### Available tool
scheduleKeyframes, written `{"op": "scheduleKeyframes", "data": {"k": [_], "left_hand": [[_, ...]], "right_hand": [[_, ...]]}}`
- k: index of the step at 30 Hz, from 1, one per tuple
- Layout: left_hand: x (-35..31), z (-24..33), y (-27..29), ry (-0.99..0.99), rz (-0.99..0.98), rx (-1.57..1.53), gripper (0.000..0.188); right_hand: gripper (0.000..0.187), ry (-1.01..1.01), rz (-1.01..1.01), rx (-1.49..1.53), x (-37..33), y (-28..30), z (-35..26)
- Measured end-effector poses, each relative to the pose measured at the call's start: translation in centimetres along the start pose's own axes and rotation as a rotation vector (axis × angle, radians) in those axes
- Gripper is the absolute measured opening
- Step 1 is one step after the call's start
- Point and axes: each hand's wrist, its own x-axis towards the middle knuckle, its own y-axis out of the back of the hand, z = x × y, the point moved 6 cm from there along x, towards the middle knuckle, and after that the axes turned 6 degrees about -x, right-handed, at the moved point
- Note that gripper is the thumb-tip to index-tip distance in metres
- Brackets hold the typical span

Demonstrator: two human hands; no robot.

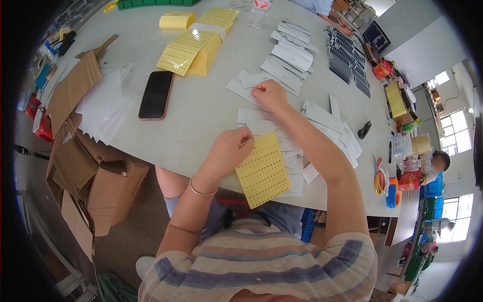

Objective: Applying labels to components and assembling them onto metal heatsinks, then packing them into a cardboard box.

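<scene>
From far off, I see a big pale grey table (201, 105) across the middle of the frame. Flat white paper slips (288, 55) lie right of centre. A yellow paper sheet with dark rows (264, 173), just below centre, is pinched by the left hand (231, 149). The right hand (270, 95) curls over some slips; I can't tell if it grips one.

The left hand (230, 149) is held with fingers curled in above the tabletop's (201, 103) near edge, while the right forearm (317, 141) is extended from a bent elbow farther from that edge, the right hand (270, 95) being curled leftward, its fingertips apparently partly hidden.
</scene>
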Motion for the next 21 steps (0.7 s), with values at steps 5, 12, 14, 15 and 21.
{"op": "scheduleKeyframes", "data": {"k": [5,12,14,15,21], "left_hand": [[0.0,-0.2,0.1,-0.044,0.026,0.012,0.013],[-0.1,0.0,-0.1,0.001,-0.005,-0.024,0.015],[-0.2,0.1,0.0,-0.031,0.01,-0.081,0.017],[-0.2,0.1,0.1,-0.03,0.007,-0.079,0.017],[0.0,-0.4,0.2,0.084,-0.009,-0.159,0.018]], "right_hand": [[0.016,0.314,0.263,-0.26,-1.1,0.1,-1.1],[0.019,0.788,0.023,-0.083,-3.9,0.3,-1.5],[0.022,0.773,-0.08,-0.029,-3.9,1.0,-1.3],[0.026,0.759,-0.184,0.025,-4.1,1.2,-1.4],[0.02,0.625,-0.33,0.304,-9.4,4.7,-2.4]]}}
